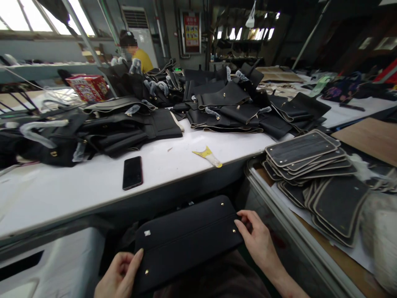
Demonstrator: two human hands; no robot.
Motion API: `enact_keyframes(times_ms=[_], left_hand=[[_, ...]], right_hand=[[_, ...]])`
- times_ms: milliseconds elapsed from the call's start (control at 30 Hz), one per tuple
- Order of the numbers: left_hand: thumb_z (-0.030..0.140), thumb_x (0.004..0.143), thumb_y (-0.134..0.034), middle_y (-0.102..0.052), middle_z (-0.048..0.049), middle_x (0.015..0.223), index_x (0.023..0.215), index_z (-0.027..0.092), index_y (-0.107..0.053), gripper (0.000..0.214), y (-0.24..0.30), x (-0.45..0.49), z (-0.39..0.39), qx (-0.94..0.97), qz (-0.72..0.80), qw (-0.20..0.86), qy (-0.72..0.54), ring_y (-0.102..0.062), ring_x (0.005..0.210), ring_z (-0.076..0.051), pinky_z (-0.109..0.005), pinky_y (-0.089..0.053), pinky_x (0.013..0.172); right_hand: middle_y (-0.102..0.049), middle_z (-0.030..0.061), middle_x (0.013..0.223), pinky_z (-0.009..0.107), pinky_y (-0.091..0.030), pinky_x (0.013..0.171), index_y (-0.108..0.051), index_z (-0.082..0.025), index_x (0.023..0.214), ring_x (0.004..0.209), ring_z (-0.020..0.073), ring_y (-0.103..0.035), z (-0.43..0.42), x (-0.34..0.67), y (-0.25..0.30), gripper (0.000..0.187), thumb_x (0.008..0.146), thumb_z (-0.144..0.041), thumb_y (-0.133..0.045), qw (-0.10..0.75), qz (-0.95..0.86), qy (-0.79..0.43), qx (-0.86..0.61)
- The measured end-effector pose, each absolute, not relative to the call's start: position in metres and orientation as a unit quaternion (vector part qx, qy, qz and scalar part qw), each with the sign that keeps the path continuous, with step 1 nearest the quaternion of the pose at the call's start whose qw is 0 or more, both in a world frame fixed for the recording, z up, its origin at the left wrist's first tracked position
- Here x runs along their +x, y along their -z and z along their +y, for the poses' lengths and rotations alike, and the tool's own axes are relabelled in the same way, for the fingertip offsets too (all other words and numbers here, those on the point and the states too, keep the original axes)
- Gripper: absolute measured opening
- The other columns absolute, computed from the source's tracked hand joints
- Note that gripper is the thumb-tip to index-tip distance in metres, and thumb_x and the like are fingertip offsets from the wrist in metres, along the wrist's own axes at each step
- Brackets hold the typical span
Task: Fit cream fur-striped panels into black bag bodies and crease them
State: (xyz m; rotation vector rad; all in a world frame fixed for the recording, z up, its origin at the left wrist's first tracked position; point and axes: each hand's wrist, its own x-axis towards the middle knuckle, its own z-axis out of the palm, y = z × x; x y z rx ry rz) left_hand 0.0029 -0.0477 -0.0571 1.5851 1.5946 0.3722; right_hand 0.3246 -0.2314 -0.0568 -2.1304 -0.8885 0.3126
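A black bag base [189, 240] lies tilted over my lap, its broad face up, with small gold studs near its ends and a seam along its length. One corner carries a small white patch [147, 233] where a stud sits on the others. My left hand [119, 273] pinches the near left end between thumb and fingers. At the right end, my right hand [256, 236] grips the edge, thumb on top. What hangs beneath the base is hidden from view.
Black bag pieces [223, 97] with wrapped handles heap across the white table [161, 161]. A phone [132, 173] and a yellow-white scrap [207, 156] lie near its edge. Stacked grey-edged panels [305, 149] sit on the right. Behind the heap is a person in yellow [143, 61].
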Motion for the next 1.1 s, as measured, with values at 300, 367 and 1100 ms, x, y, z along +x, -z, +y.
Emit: enact_keyframes(times_ms=[300,367,1100], left_hand=[[0.057,0.088,-0.045,-0.064,-0.0053,0.095,0.103,0.022,-0.056,0.039,0.049,0.013,-0.060,0.753,0.578,0.203,-0.242,-0.063,0.079,-0.023,-0.036,-0.051,0.070],[0.043,0.092,-0.044,-0.062,-0.0083,0.116,0.105,0.023,-0.059,0.028,0.044,0.016,-0.061,0.791,0.546,0.130,-0.242,-0.061,0.103,-0.027,-0.041,-0.050,0.082],[0.045,0.101,-0.028,-0.037,0.0019,0.153,0.148,0.030,-0.032,0.049,0.028,0.092,-0.077,0.865,0.460,0.148,-0.135,-0.020,0.145,-0.026,-0.062,-0.006,0.118]], right_hand=[[-0.041,0.0099,0.148,0.051,-0.031,0.109,-0.046,-0.014,0.140,0.138,0.0308,-0.031,-0.203,0.311,0.045,0.047,0.100,-0.039,-0.038,0.172,-0.613,0.110,-0.763],[-0.034,0.0102,0.153,0.052,-0.029,0.111,-0.037,-0.014,0.147,0.141,0.0310,-0.028,-0.189,0.296,0.048,0.056,0.099,-0.044,-0.040,0.126,-0.657,0.097,-0.737],[-0.056,0.0126,0.135,0.068,-0.033,0.096,-0.073,-0.022,0.095,0.128,0.0443,-0.041,-0.123,0.271,0.091,0.040,0.086,-0.026,-0.034,0.180,-0.780,0.107,-0.590]])
